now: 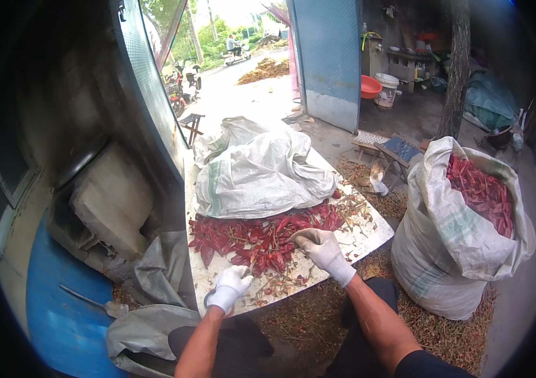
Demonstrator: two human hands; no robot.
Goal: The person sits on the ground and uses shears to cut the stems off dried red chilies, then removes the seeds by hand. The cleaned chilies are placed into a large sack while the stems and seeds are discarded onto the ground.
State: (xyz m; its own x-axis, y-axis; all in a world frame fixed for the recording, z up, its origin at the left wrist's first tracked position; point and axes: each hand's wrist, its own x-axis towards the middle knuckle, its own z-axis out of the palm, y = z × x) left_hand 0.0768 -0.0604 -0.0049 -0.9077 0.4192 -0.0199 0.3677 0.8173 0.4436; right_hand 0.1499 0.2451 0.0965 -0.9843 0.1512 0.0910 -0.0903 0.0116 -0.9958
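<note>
Dried red chili peppers lie spread on a white board, many with stems. My left hand, in a white glove, is closed at the near edge of the pile; a looped handle shows beside its wrist and a narrow tip beyond its fingers, apparently scissors. My right hand, in a soiled white glove, is at the pile's right side, fingers bent over the peppers; whether it grips one is hidden. A white woven sack rests on the board, with peppers at its opening.
To the right stands a full woven sack of red peppers. Stem scraps cover the floor. Folding stools and a tree trunk are beyond the board. Grey sacking lies at left. Outside, a person rides a scooter.
</note>
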